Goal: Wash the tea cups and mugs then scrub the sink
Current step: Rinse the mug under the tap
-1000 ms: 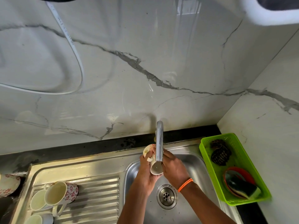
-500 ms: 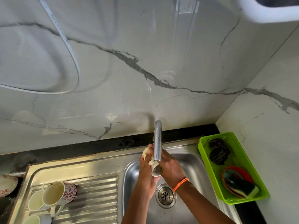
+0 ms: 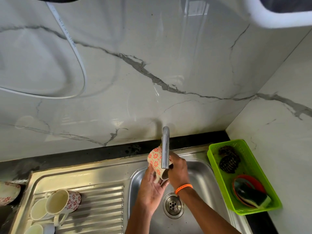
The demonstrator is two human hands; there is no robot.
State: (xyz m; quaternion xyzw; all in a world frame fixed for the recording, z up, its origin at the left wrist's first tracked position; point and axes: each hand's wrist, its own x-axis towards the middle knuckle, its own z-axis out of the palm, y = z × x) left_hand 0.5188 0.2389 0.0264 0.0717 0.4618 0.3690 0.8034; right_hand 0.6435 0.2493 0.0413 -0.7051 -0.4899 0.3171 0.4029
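Note:
A cream mug with red flowers is held on its side under the steel tap, above the sink basin. My left hand cups the mug from below with fingers spread along its side. My right hand, with an orange band at the wrist, grips the mug's open end; its fingertips are hidden in or behind the rim. The drain lies below the hands. Several more flowered mugs lie on the ribbed drainboard at the left.
A green basket on the black counter at the right holds dark scourers and a sponge in an orange dish. Another flowered cup sits at the far left edge. Marble wall rises behind; a white cable hangs on it.
The mug has turned in my hands, so its flowered side now faces up. My left hand has slid lower under it. The view has shifted slightly.

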